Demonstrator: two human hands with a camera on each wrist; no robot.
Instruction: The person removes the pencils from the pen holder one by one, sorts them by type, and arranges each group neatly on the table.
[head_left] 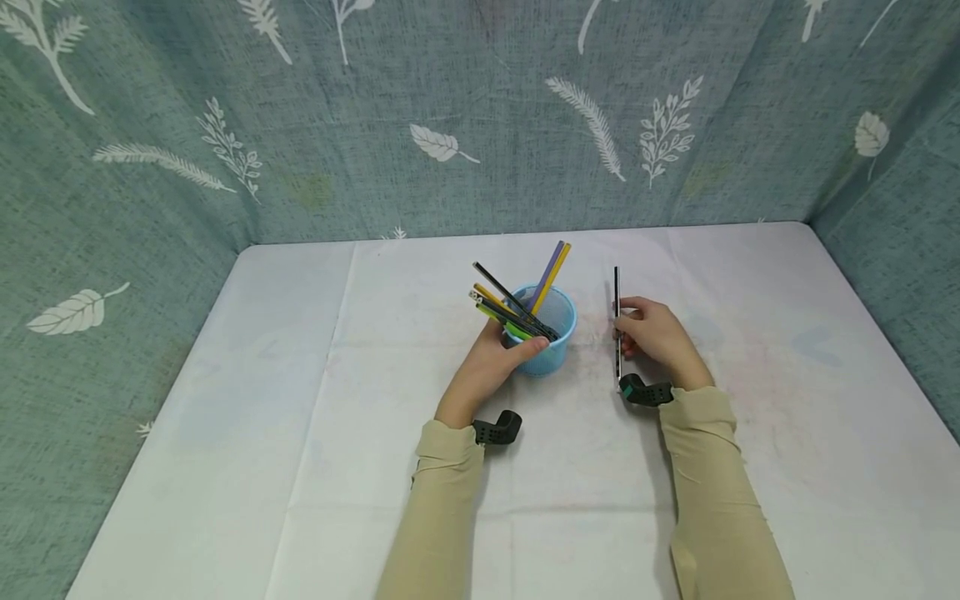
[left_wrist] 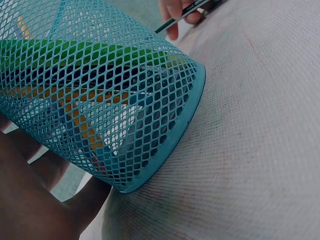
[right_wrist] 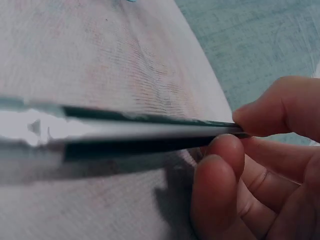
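Note:
My left hand (head_left: 483, 371) holds a light-blue mesh pencil cup (head_left: 553, 358), thumb over the near side by its rim. Pencils lean inside it: black ones (head_left: 498, 281), a purple one (head_left: 548, 271), yellow ones (head_left: 556, 273) and something bright green (head_left: 517, 332). In the left wrist view the mesh wall (left_wrist: 150, 115) fills much of the picture, its base edge close to the cloth. To the right of the cup, my right hand (head_left: 658, 335) pinches a dark pencil (head_left: 617, 287) with a pale stripe between thumb and fingers. In the right wrist view that pencil (right_wrist: 145, 131) runs across the picture, blurred at its near end.
A white cloth (head_left: 360, 483) with faint stains and creases covers the table. Behind it and at both sides hangs a grey-green curtain (head_left: 480, 200) with white leaf prints. Black wrist cameras (head_left: 498, 428) sit on both wrists.

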